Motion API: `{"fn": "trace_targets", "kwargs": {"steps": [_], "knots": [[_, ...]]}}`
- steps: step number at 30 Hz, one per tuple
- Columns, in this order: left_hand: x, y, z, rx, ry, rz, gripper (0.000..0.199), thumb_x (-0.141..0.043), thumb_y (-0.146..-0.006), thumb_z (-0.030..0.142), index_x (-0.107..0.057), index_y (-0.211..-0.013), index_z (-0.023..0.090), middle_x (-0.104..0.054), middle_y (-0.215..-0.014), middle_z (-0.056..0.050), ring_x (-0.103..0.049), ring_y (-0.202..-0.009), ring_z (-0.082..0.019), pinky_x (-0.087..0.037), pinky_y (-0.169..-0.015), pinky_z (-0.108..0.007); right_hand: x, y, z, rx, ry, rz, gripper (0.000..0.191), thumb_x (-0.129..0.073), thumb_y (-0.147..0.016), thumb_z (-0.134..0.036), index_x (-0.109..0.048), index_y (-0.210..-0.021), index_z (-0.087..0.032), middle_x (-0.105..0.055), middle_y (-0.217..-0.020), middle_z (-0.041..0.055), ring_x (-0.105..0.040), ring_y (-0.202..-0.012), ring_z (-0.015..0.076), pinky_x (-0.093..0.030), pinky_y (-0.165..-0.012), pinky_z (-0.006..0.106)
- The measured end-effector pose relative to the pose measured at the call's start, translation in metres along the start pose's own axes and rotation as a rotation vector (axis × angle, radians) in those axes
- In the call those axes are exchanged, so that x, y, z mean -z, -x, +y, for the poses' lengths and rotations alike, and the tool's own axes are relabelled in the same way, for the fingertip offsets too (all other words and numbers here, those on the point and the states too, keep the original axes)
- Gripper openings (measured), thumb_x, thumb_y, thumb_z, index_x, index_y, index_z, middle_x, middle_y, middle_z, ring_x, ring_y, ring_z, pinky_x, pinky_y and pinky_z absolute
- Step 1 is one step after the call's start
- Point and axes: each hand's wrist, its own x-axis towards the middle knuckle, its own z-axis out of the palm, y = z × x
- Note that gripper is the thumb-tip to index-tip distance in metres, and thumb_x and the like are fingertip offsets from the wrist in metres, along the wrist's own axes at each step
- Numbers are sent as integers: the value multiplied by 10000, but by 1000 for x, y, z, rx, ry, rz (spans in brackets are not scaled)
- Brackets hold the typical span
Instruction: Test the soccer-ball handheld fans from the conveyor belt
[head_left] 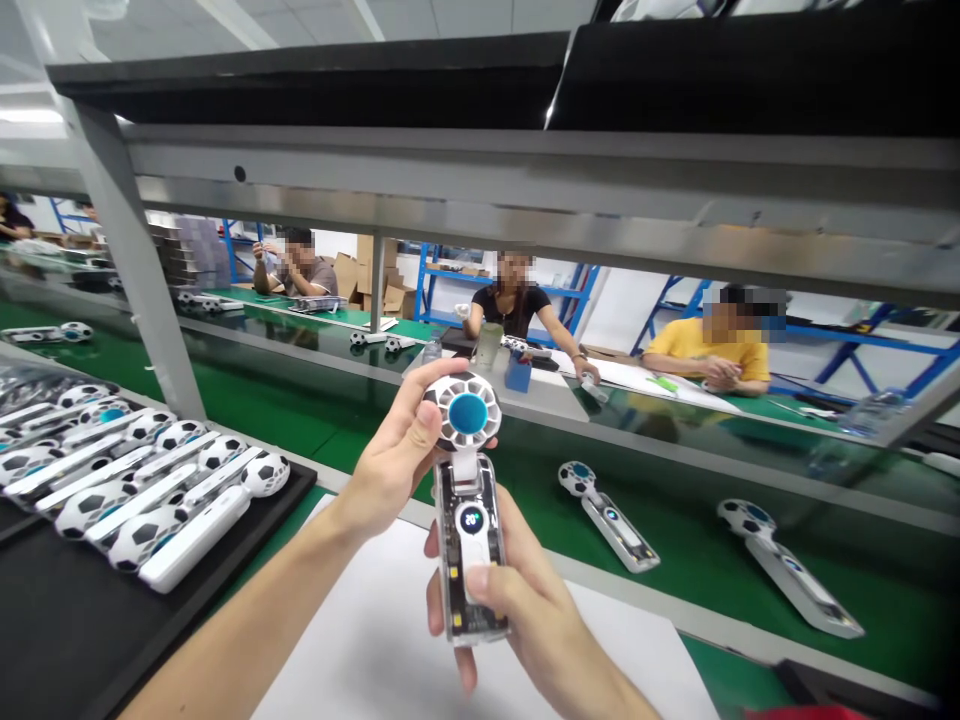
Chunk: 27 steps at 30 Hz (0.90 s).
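Note:
A handheld fan (470,545) is held upright in front of me, between both hands. Its round head has a black-and-white football pattern and a blue centre; the clear-fronted handle shows a lit round display and circuit parts. My left hand (397,450) grips the fan head from the left, thumb on its front edge. Around the handle my right hand (517,590) is closed, with the thumb pressing on the white strip below the display. Under both hands lies a white sheet (360,610) on the green bench.
At left, a black tray (289,500) carries several similar fans (199,540) in rows. Two more fans (611,515) (795,565) lie on the green belt (690,540) at right. A grey shelf frame (525,175) crosses overhead. Across the belt, several people sit at benches.

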Motion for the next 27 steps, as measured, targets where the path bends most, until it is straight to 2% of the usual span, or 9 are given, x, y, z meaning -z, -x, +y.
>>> {"fn": "trace_targets", "kwargs": {"steps": [10,17,20,22,27], "knots": [[2,-1,-3,8,-63,14,419,-489,-944,509,-472,-1330,344,-615,-1114,-38,-689,-889,-219,-575,-748,-307,8,-2,0,-14,22,-13,448,-574,-815,-264,-371,-1215,-269,-575,-1020,39,-685,-678,189,-463,-455,216],[2,1,-5,-17,-123,28,455,-494,-938,522,-466,-1358,348,-603,-1167,-38,-640,-955,-208,-535,-830,-304,6,-3,2,50,49,18,425,-653,-863,-294,-402,-1204,-250,-618,-974,11,-696,-696,154,-506,-633,270],[-2,4,-7,-8,-200,-72,426,-471,-962,476,-474,-1363,334,-601,-1154,-34,-605,-961,-182,-497,-849,-257,3,-6,6,62,-49,26,383,-649,-896,-397,-392,-1121,-223,-644,-854,7,-713,-647,186,-526,-587,282],[-5,6,-6,-1,-241,-123,427,-461,-973,450,-467,-1380,320,-599,-1163,-37,-587,-964,-174,-479,-844,-232,1,-7,8,81,-138,-28,354,-624,-915,-437,-386,-1057,-218,-647,-847,12,-712,-623,192,-535,-541,280],[-4,6,-5,-13,-304,-90,398,-427,-993,421,-451,-1384,347,-554,-1258,-22,-559,-1041,-157,-445,-899,-206,1,-6,5,117,-264,-98,274,-552,-951,-417,-382,-1067,-236,-631,-916,4,-699,-613,170,-557,-530,306]]}}
